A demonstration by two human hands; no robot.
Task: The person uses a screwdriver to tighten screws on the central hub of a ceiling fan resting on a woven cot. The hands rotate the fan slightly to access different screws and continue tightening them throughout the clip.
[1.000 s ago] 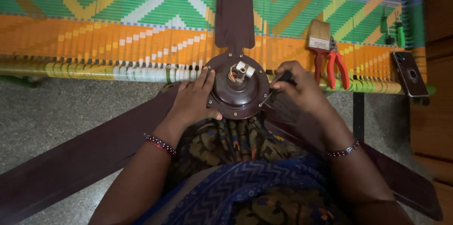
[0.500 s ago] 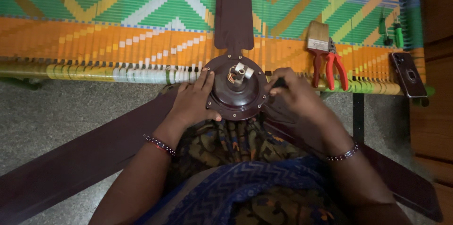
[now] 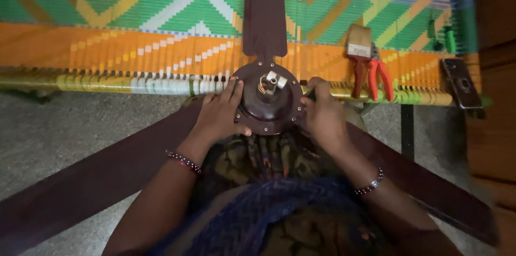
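- Since the earlier frames little has shifted: the right hand (image 3: 322, 119) has drawn in slightly along the hub's right edge, and the left hand (image 3: 219, 116) has stayed put.
- The ceiling fan motor hub (image 3: 267, 100) sits at the near edge of the woven cot (image 3: 107, 46), over the person's lap, with three dark blades (image 3: 263, 9) spreading out.
- It looks heavy, rigid and smooth-painted; the round rim is the safest hold, not the long blades or the short wires (image 3: 263, 83) at the centre.
- Left hand: fingers spread flat, pressing the rim, not wrapped around it.
- Right hand: fingers curled at the rim, apparently pinching a small dark tool; I cannot tell what it is.
- Red-handled pliers (image 3: 371, 76), a brush (image 3: 359, 41) and a phone (image 3: 460, 81) lie to the right.
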